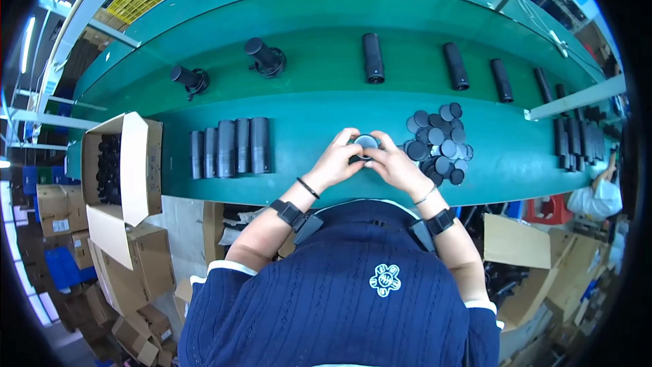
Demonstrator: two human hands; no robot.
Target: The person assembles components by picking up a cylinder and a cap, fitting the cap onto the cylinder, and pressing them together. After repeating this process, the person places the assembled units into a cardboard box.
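My left hand (334,162) and my right hand (401,165) meet over the green bench near its front edge. Between them is a round, dark-rimmed piece (367,141) with a pale grey face, pinched by the fingers of both hands. Whether it is a single disc or the end of a longer tube is hidden by the fingers. Just right of my right hand lies a loose pile of black round discs (435,137), some with a shiny face. Farther left, several black tubes (234,148) lie side by side on the bench.
Two black tubes on clamp-like bases (267,58) and a row of single black tubes (372,59) stand along the back. More tubes (577,141) are grouped at the far right. An open carton (139,170) of small black parts is at the left, another carton (517,241) at the lower right.
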